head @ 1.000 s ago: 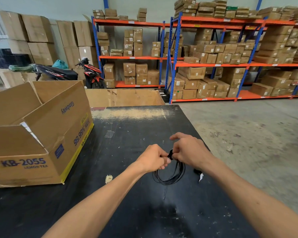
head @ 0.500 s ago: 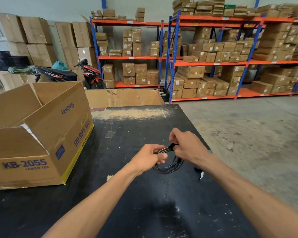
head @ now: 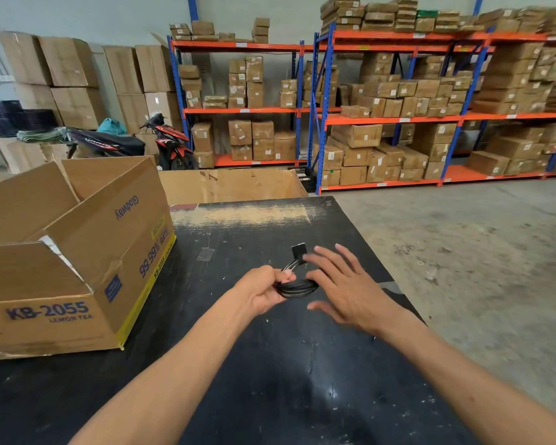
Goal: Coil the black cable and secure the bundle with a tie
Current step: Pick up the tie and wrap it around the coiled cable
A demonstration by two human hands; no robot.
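Black cable (head: 297, 288), coiled into a small bundle, sits pinched in the closed left hand (head: 265, 292) above the middle of the dark desk (head: 270, 364). At the bundle's three o'clock the right hand (head: 347, 289) hovers with fingers spread, gripping nothing. An open cardboard box (head: 77, 252) stands at nine o'clock.

Legible markings: cardboard box (head: 77, 268), left of frame.
Its near face read "KB-2055 LEMON TEA"; its right face read "99.99% RATE" and, inverted, "Glodway".

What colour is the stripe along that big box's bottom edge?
Yellow, on the cardboard box, clearest in the head view.
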